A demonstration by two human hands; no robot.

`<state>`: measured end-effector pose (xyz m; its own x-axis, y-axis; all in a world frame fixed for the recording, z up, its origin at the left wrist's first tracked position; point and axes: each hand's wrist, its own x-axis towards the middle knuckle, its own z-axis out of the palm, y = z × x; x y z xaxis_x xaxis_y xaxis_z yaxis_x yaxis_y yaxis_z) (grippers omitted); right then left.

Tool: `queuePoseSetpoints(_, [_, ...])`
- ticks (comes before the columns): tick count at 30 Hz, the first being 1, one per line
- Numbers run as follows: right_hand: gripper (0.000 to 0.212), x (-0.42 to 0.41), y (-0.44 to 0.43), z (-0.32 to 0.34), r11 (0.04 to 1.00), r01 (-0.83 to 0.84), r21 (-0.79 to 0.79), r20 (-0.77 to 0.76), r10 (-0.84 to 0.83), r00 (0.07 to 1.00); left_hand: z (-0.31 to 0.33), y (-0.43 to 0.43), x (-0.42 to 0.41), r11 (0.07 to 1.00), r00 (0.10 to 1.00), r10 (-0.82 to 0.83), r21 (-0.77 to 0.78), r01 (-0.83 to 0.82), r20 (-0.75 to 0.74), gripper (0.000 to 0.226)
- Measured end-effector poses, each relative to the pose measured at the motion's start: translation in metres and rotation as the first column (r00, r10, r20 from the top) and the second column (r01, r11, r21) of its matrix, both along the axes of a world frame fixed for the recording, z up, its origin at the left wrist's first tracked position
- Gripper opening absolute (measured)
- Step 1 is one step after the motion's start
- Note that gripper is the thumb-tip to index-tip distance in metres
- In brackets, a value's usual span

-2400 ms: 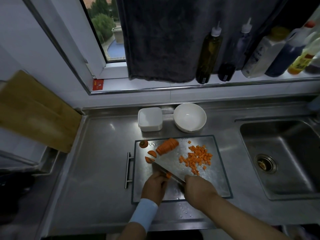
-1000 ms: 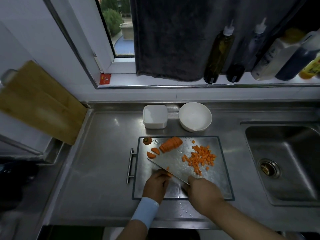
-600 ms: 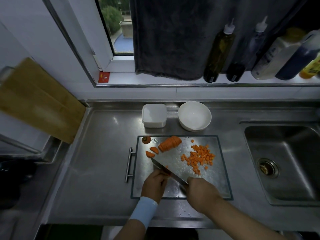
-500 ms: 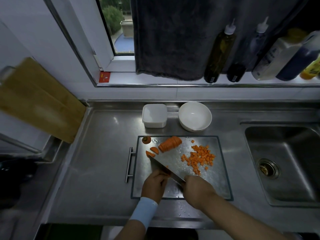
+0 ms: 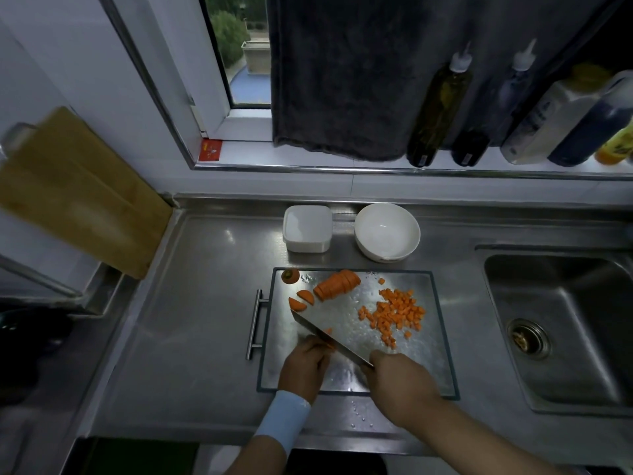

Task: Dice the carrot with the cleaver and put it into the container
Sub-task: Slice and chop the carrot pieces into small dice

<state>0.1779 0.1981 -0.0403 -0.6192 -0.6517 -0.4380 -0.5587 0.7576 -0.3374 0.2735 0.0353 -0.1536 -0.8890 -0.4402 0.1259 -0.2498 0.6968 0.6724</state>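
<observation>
Fingers, left (image 5: 318, 347): curled over, the tips of the left hand (image 5: 303, 366) pinning a carrot piece (image 5: 331, 345) to the board, tight against the blade. Only slivers of orange show past them.
Fingers, right (image 5: 378, 358): wrapped round the handle of the cleaver (image 5: 325, 335). The right hand (image 5: 399, 378) hides the handle entirely. The blade runs slantwise away to the left, edge down beside the left knuckles.
Carrot, diced: diced pile (image 5: 394, 313) on the right half of the steel cutting board (image 5: 424, 371), with a few cubes strayed at its edges.
Carrot, waiting: sliced chunk (image 5: 337, 284) at the far edge, its slices leaning together. Half-moon slices (image 5: 305, 296) lie just beside it, and the stem end (image 5: 290, 275) sits in the far left corner.
Container (image 5: 307, 228): white and square, on the worktop (image 5: 205, 303) just beyond the board, with nothing orange in it. A white bowl (image 5: 387, 231) stands to its right.
Surroundings: sink (image 5: 561, 320) to the right, wooden board (image 5: 78, 190) leaning at the left, bottles (image 5: 438, 108) along the sill.
Handling: carrot should be stiff, crisp and light, and I'd expect rounded bits to roll or skid on steel beaded with droplets. It is best held flat face down, fingertips tucked back from the edge. The cubes are small and loose, so scooping them on the flat of the blade looks easier than pinching them up.
Stage: dicing looks roughly half done, and nothing has reached the container yet.
</observation>
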Motion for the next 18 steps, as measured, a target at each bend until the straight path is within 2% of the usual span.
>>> queuePoseSetpoints(11, [0.011, 0.002, -0.005, -0.011, 0.997, 0.032, 0.07, 0.068, -0.037, 0.997, -0.001, -0.001, 0.0, 0.999, 1.0, 0.018, 0.046, -0.018, 0.004, 0.015])
queuePoseSetpoints(18, [0.013, 0.0, -0.031, -0.024, 0.998, 0.034, 0.061, 0.097, -0.04, 0.994, -0.003, -0.001, 0.004, 0.999, 1.0, -0.02, 0.027, 0.02, -0.015, 0.012])
